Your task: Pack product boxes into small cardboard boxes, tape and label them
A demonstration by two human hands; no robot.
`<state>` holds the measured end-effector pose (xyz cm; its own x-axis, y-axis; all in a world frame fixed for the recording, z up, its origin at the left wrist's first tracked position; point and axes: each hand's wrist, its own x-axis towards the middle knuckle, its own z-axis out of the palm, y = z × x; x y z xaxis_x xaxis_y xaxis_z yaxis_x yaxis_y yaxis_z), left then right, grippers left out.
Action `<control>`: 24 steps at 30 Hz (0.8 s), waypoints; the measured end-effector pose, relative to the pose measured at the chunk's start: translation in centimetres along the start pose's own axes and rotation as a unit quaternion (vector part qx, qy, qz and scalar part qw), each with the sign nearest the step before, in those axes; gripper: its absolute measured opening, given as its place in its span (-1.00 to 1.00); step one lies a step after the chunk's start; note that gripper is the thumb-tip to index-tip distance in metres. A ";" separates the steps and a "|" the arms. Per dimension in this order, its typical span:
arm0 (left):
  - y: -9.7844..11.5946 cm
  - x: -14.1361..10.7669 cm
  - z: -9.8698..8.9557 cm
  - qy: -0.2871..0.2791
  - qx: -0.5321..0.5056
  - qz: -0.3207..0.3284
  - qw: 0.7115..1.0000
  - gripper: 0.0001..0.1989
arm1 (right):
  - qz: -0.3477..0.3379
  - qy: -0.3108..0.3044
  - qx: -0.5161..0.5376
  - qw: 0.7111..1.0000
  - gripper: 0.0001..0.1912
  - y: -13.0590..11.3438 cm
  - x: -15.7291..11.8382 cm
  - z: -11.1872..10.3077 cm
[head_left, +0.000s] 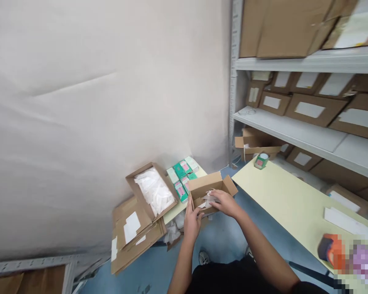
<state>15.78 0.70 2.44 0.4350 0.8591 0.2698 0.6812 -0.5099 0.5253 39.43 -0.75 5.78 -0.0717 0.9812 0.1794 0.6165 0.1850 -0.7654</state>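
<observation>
An open cardboard box (206, 183) with raised flaps is in front of me. At its left near side is my left hand (192, 220), fingers along the wall and gripping it. My right hand (226, 203) reaches over the box's right side, its fingers closed on a crumpled white piece (209, 199), paper or thin plastic. More pale scraps lie inside the box, too small to name. Just left of the box, several green-and-white packs with pink labels (180, 190) stand on a pale yellow table (173, 213).
A carton of white packets (156, 190) leans on flattened cardboard (141, 245) at the left. On the right, a yellow table (272, 188) bears a small green container (261, 161). Shelves (294, 126) of cardboard boxes rise behind it. A white wall covering (110, 114) fills the left.
</observation>
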 end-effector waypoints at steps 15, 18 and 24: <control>18.9 11.2 19.2 -0.201 -0.103 0.172 0.959 -0.78 | 0.184 0.302 -0.080 0.932 -0.30 15.3 -17.1 -20.5; 21.5 12.9 21.9 -0.245 -0.103 0.197 0.944 -0.71 | 0.223 0.351 -0.077 0.906 -0.26 17.3 -19.3 -21.7; 23.5 17.6 27.5 -0.314 -0.117 0.239 0.912 -0.66 | 0.279 0.404 -0.064 0.869 -0.31 20.2 -21.1 -22.7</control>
<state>55.61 2.60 -2.72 0.9501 0.3099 0.0367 0.2141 -0.7329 0.6457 71.17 -19.00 0.52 0.8079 0.5475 0.2179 0.4649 -0.3650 -0.8066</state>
